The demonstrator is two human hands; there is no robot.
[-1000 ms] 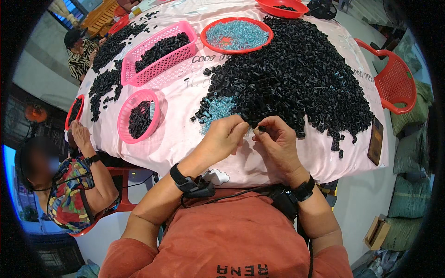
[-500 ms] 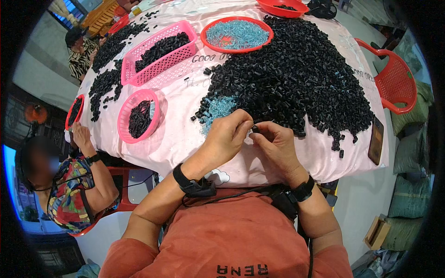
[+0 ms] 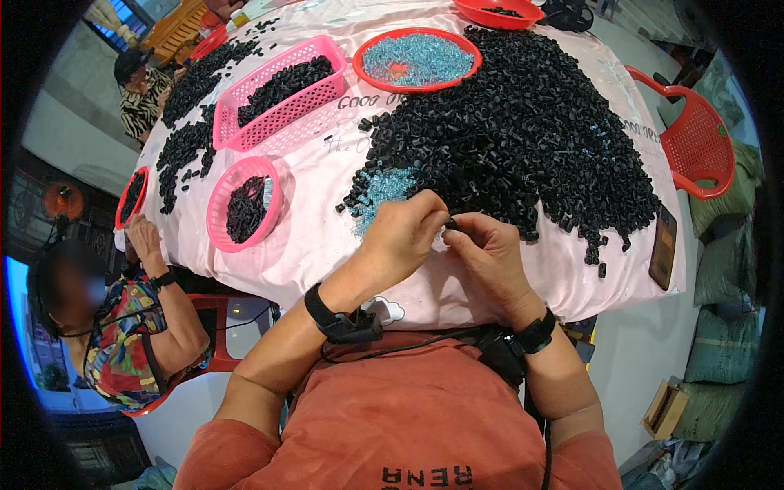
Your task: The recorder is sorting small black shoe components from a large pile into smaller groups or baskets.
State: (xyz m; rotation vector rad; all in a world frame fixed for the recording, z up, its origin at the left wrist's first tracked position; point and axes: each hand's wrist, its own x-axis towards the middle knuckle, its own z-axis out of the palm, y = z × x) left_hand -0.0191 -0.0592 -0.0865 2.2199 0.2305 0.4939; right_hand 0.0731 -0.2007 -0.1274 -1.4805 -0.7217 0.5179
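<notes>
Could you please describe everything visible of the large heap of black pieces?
The large heap of black pieces spreads over the right of the pale pink tablecloth, dense in the middle, with loose strays at its near right edge. Its many small, short, tube-like pieces look like plastic, slightly shiny. Its left side meets a red tray and, nearer, a patch of pale-blue pieces; a phone lies close to its right edge.

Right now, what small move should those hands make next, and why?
Probably a gentle push toward each other: the left hand and right hand meet at a small black piece, by the near edge of the heap of black pieces. Whether anything else is pinched there is hidden.
</notes>
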